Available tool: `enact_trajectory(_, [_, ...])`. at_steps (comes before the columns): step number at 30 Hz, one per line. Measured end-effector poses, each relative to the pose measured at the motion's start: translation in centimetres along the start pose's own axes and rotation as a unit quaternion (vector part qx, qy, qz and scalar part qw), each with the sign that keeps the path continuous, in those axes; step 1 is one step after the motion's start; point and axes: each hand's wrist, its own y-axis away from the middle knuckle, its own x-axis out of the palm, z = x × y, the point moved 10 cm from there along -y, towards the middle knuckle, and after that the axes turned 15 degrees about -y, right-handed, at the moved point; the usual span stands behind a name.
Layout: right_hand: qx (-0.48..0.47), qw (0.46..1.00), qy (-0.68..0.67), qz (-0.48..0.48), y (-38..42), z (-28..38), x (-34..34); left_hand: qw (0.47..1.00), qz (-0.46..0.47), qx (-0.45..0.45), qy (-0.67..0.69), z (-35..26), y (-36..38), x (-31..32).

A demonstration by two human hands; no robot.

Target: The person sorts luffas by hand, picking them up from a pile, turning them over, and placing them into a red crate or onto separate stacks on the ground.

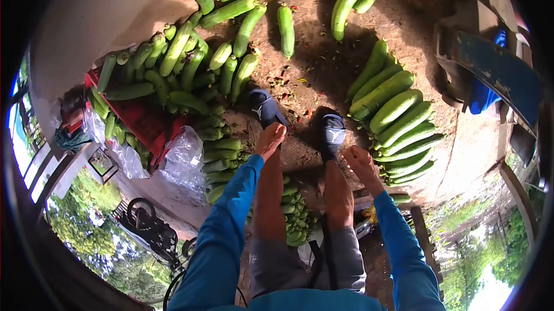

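Observation:
My left hand (270, 141) hangs above my left sandal (266, 107), fingers curled in, with nothing visible in them. My right hand (360, 165) is also loosely closed, with nothing showing in it. It is nearest to a row of long green gourds (398, 110) lying side by side on the right, and no contact with them can be made out. On the left is a big heap of similar gourds (179, 51), partly over a red crate (151, 129). More gourds (287, 31) lie apart on the floor ahead.
Clear plastic bags (183, 158) hang at the crate. Small red and yellow scraps (291, 88) litter the brown floor (311, 71) before my feet. A blue panel-like object (496, 65) stands at the right. A parked motorbike (151, 233) is at the lower left.

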Motion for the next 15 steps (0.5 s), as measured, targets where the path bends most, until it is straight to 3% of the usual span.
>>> enact_trajectory(2, [-0.042, 0.999, 0.023, 0.021, -3.9, 2.3, 2.5, 0.991, -0.016, -0.056, 0.118, 0.2, -1.3, -2.6])
enact_trajectory(5, [-0.108, 0.992, 0.07, 0.018, -10.7, 6.7, 5.3, 0.984, -0.021, -0.007, 0.176, 0.8, -5.3, -5.7])
enact_trajectory(6, [-0.123, 0.988, 0.091, 0.013, -13.1, 7.1, 6.1, 0.997, -0.022, 0.055, -0.056, -0.1, -6.2, -7.2])
enact_trajectory(9, [-0.067, 0.99, 0.119, -0.022, -20.1, 9.0, 7.2, 0.985, -0.072, 0.034, -0.156, -1.7, -8.5, -11.8])
enact_trajectory(11, [-0.042, 0.992, 0.116, -0.033, -23.9, 10.7, 8.2, 0.961, -0.101, 0.075, -0.247, -1.1, -11.0, -14.0])
enact_trajectory(12, [-0.054, 0.99, 0.122, -0.036, -25.5, 12.1, 8.9, 0.962, -0.06, 0.026, -0.265, 1.1, -13.0, -14.5])
enact_trajectory(13, [-0.068, 0.989, 0.128, -0.039, -27.1, 13.4, 9.4, 0.916, -0.09, 0.133, -0.367, 1.6, -14.5, -14.9])
enact_trajectory(15, [-0.082, 0.987, 0.137, -0.033, -30.3, 15.1, 10.3, 0.877, -0.137, 0.169, -0.429, 0.0, -16.1, -17.4])
